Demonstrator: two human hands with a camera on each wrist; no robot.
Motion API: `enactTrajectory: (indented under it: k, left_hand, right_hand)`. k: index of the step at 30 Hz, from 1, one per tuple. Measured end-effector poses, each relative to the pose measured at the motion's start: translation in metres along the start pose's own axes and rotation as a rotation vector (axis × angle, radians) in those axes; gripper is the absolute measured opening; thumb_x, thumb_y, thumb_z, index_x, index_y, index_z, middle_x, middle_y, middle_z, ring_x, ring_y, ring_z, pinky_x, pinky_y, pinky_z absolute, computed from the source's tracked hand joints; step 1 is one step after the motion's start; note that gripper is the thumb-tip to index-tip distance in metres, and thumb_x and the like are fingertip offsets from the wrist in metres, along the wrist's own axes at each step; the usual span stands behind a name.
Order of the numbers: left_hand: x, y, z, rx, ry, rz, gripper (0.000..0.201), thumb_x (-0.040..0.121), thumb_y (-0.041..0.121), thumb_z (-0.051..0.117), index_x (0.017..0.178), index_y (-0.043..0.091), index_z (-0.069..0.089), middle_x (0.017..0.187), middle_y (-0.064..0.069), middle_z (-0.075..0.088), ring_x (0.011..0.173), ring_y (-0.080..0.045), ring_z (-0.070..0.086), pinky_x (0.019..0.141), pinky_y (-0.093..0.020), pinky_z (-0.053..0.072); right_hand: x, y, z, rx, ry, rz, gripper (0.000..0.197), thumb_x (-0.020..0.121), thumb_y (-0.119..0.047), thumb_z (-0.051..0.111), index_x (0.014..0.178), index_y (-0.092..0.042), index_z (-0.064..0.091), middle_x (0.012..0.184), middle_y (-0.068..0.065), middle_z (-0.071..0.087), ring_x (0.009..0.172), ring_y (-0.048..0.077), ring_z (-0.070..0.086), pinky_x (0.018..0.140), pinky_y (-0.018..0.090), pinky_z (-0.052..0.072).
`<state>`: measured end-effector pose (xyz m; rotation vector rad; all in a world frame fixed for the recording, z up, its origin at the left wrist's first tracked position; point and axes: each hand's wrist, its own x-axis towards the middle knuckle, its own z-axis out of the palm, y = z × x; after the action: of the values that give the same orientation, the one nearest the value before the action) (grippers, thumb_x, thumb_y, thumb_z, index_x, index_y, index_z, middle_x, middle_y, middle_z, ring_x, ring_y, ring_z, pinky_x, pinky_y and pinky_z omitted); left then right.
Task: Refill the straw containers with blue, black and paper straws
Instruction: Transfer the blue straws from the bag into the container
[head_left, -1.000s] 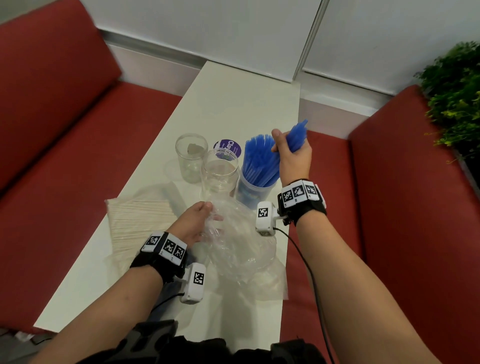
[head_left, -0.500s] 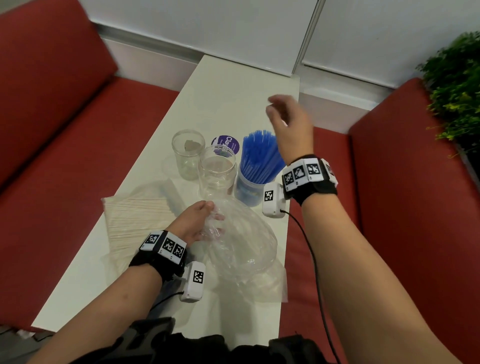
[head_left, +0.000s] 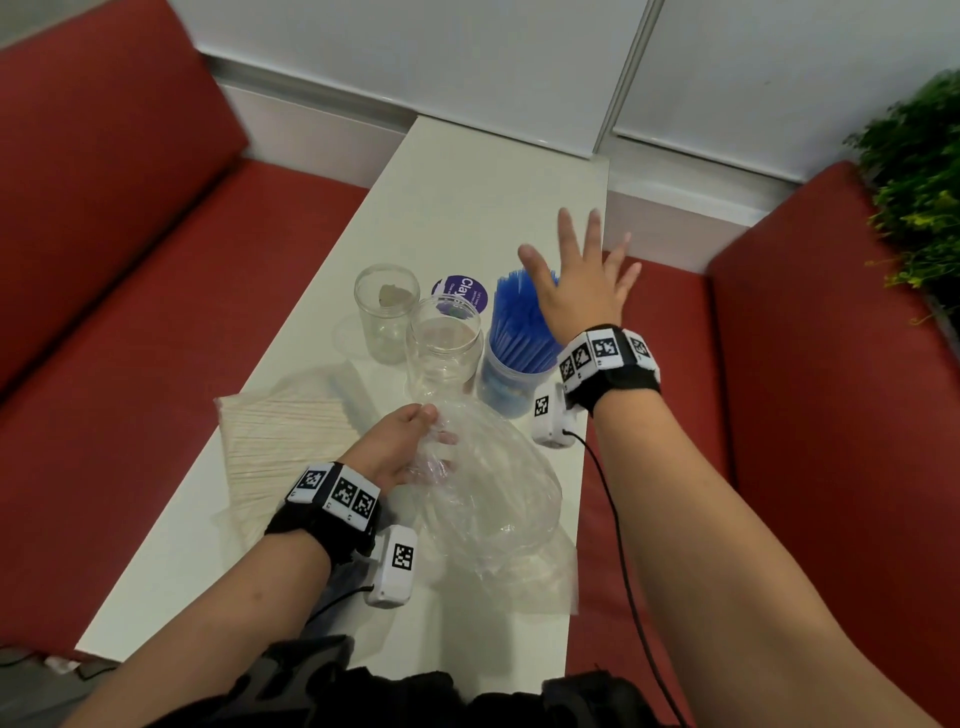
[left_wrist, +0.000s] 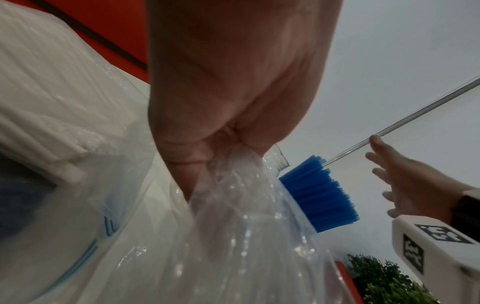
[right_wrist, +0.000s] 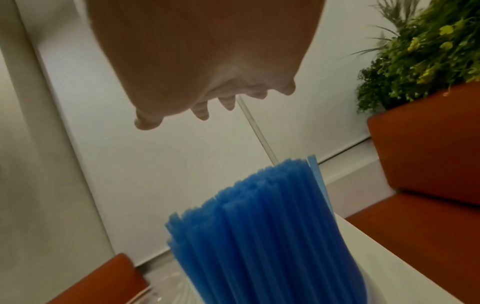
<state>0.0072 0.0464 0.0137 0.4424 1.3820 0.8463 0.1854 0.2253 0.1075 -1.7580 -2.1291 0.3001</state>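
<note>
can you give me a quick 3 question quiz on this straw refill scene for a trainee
1. True or false: the right hand is gripping a bundle of blue straws.
2. What is the left hand holding?
A. the paper straws
B. the clear plastic bag
C. a jar lid
3. Fill in: the two clear jars beside the blue straws container hold no ____.

Key:
1. False: it hovers above them, fingers spread, holding nothing.
2. B: it grips the clear plastic bag; the paper straws lie flat on the table to its left.
3. straws
</note>
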Motion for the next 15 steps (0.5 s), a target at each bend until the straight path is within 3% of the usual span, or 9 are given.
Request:
enactTrajectory:
  k: [2, 5, 6, 8, 10, 11, 12, 13, 15]
  left_hand:
    - [-0.001, 0.001, 0.000, 0.002, -0.008, 0.001, 0.030, 0.107, 0.041, 0.045, 0.103, 0.012, 0.053, 0.116, -0.015, 0.072, 0.084, -0.039, 0.075, 0.063, -0.039, 0.058]
    - [-0.002, 0.000, 0.000, -0.003, -0.022, 0.000, 0.031, 0.106, 0.041, 0.046, 0.106, 0.011, 0.054, 0.116, -0.015, 0.071, 0.085, -0.038, 0.075, 0.058, -0.038, 0.059]
    - [-0.002, 0.000, -0.001, 0.010, -0.020, 0.006, 0.033, 0.106, 0.043, 0.046, 0.108, 0.011, 0.055, 0.115, -0.015, 0.072, 0.086, -0.038, 0.075, 0.057, -0.036, 0.059]
    - [-0.002, 0.001, -0.004, 0.059, -0.004, 0.009, 0.038, 0.105, 0.047, 0.046, 0.114, 0.012, 0.057, 0.111, -0.012, 0.075, 0.087, -0.035, 0.076, 0.052, -0.029, 0.056]
    - [-0.003, 0.002, -0.003, 0.120, 0.006, -0.005, 0.045, 0.102, 0.055, 0.045, 0.115, 0.014, 0.061, 0.099, -0.008, 0.078, 0.073, -0.026, 0.076, 0.051, -0.026, 0.053]
    - [-0.003, 0.003, -0.003, 0.143, 0.014, -0.015, 0.049, 0.101, 0.059, 0.045, 0.114, 0.015, 0.064, 0.092, -0.005, 0.077, 0.062, -0.019, 0.070, 0.051, -0.024, 0.052]
    - [-0.004, 0.004, -0.002, 0.149, 0.028, -0.025, 0.052, 0.100, 0.061, 0.044, 0.113, 0.016, 0.066, 0.086, -0.003, 0.075, 0.054, -0.014, 0.063, 0.050, -0.023, 0.051]
    - [-0.004, 0.005, -0.002, 0.135, 0.040, -0.032, 0.054, 0.099, 0.062, 0.044, 0.112, 0.016, 0.068, 0.082, -0.002, 0.071, 0.053, -0.013, 0.057, 0.050, -0.022, 0.049]
    - [-0.006, 0.005, 0.000, 0.092, 0.045, -0.035, 0.054, 0.100, 0.062, 0.042, 0.112, 0.018, 0.071, 0.079, -0.002, 0.064, 0.056, -0.012, 0.051, 0.050, -0.021, 0.045]
  right_hand:
    - [-0.008, 0.000, 0.007, -0.078, -0.066, 0.048, 0.086, 0.090, -0.083, 0.016, 0.160, -0.035, 0.004, 0.169, 0.000, -0.007, 0.152, 0.041, -0.016, 0.118, 0.058, -0.014]
    - [-0.030, 0.006, 0.026, -0.130, -0.264, 0.045, 0.083, 0.096, -0.074, 0.022, 0.161, -0.028, 0.001, 0.169, 0.004, -0.006, 0.153, 0.038, -0.014, 0.123, 0.059, -0.001]
    - [-0.032, 0.007, 0.028, -0.104, -0.279, 0.048, 0.082, 0.096, -0.074, 0.023, 0.161, -0.029, 0.000, 0.169, 0.004, -0.007, 0.153, 0.037, -0.016, 0.123, 0.059, -0.003]
    - [-0.031, 0.005, 0.020, 0.000, -0.196, 0.073, 0.079, 0.095, -0.074, 0.028, 0.160, -0.034, 0.006, 0.169, 0.004, -0.003, 0.153, 0.037, -0.013, 0.119, 0.060, -0.009]
    - [-0.033, 0.007, 0.005, 0.133, 0.082, 0.084, 0.066, 0.099, -0.064, 0.038, 0.156, -0.032, 0.028, 0.162, 0.010, 0.025, 0.151, 0.036, 0.014, 0.120, 0.056, 0.010]
    - [-0.038, 0.011, -0.002, 0.190, 0.229, 0.085, 0.055, 0.100, -0.056, 0.043, 0.147, -0.028, 0.042, 0.150, 0.011, 0.043, 0.141, 0.034, 0.034, 0.114, 0.052, 0.028]
    - [-0.046, 0.016, -0.009, 0.235, 0.319, 0.096, 0.042, 0.099, -0.047, 0.047, 0.135, -0.025, 0.053, 0.133, 0.009, 0.055, 0.125, 0.031, 0.050, 0.099, 0.044, 0.042]
    - [-0.056, 0.024, -0.013, 0.267, 0.324, 0.134, 0.032, 0.099, -0.041, 0.048, 0.122, -0.023, 0.058, 0.119, 0.007, 0.061, 0.108, 0.028, 0.057, 0.083, 0.038, 0.046]
    - [-0.079, 0.044, -0.011, 0.304, 0.099, 0.301, 0.030, 0.101, -0.039, 0.045, 0.108, -0.016, 0.062, 0.107, 0.011, 0.067, 0.091, 0.027, 0.061, 0.073, 0.032, 0.044]
